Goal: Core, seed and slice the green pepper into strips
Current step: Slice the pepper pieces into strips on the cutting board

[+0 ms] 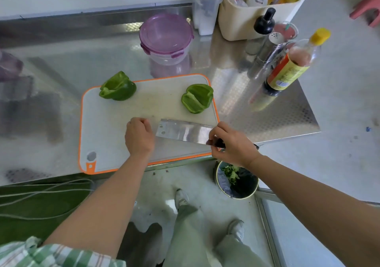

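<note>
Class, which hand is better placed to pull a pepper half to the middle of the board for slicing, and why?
Left. The left hand holds no tool and is over the board, while the right hand grips the cleaver.

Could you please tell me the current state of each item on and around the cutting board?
Left pepper half: hollowed, unsliced.
Right pepper half: hollowed, unsliced.
Cleaver: gripped by the right hand, blade low over the cutting board.
Left hand: fingers curled, nothing seen in it.
Purple-lidded container: closed.
Yellow-capped bottle: capped.
Floor bin: open, green scraps inside.
</note>
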Motion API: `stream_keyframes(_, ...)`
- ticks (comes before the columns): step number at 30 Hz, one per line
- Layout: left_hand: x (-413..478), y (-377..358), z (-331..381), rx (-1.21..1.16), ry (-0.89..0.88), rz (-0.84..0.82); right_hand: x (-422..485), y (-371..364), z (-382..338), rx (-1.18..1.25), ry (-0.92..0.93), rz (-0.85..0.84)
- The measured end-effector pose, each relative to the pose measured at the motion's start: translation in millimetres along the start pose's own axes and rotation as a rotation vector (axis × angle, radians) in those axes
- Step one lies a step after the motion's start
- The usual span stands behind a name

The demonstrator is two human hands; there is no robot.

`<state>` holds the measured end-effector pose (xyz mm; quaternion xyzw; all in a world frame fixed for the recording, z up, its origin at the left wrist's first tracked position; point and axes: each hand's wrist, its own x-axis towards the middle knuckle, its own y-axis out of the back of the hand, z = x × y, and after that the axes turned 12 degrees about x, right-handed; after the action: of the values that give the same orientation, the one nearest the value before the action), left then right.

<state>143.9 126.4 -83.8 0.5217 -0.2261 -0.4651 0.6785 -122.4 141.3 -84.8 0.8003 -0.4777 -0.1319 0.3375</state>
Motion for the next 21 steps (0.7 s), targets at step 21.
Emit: stream_keyframes(21, -240.1, -198.1, 155.6, -0.100, -0.182, -0.212, -294.6, 70.7, 100.0, -0.117, -0.568, 0.343)
